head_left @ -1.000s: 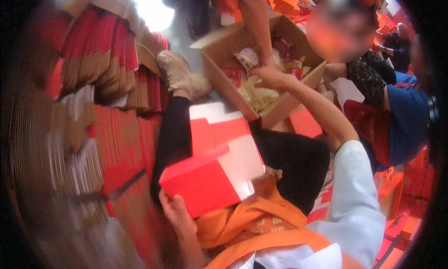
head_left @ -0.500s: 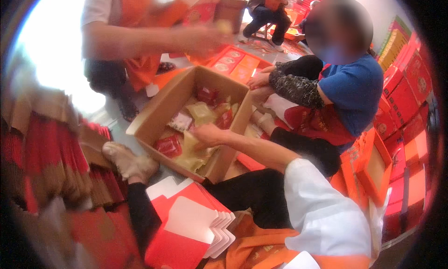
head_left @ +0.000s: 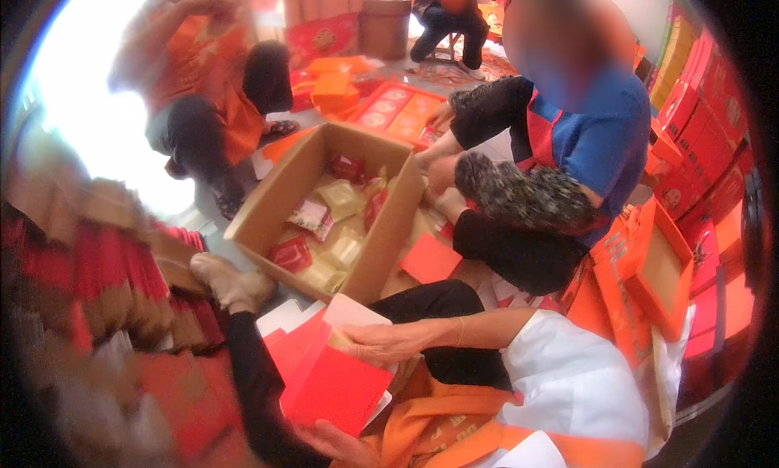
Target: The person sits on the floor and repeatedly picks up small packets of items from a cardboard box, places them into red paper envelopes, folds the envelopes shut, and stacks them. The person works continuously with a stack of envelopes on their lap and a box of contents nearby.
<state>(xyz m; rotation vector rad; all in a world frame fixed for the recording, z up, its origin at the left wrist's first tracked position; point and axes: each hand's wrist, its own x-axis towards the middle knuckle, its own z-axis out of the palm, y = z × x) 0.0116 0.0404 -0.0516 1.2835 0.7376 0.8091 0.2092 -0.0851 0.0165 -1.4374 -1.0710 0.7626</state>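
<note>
A stack of flat red cardboard pieces (head_left: 339, 391) with white undersides rests over my lap. My right hand (head_left: 381, 342) is closed on the upper edge of the red pieces, beside a white flap. At the lower edge my left hand (head_left: 334, 442) grips the same stack, its fingers partly hidden under it. Just beyond stands an open brown carton (head_left: 377, 257), holding several small packets in red, pale yellow and patterned wrapping, such as a red packet (head_left: 290, 255).
A co-worker in a blue top (head_left: 604, 143) sits at the right, another in an orange apron (head_left: 191, 87) at the left. Stacked folded cardboard (head_left: 114, 265) lines the left side. Orange box trays (head_left: 653, 265) and piled red boxes (head_left: 698, 135) stand at the right.
My right hand has left the carton and come back to the red cardboard pieces. My left hand now shows at the bottom. The co-worker at the left has leaned back.
</note>
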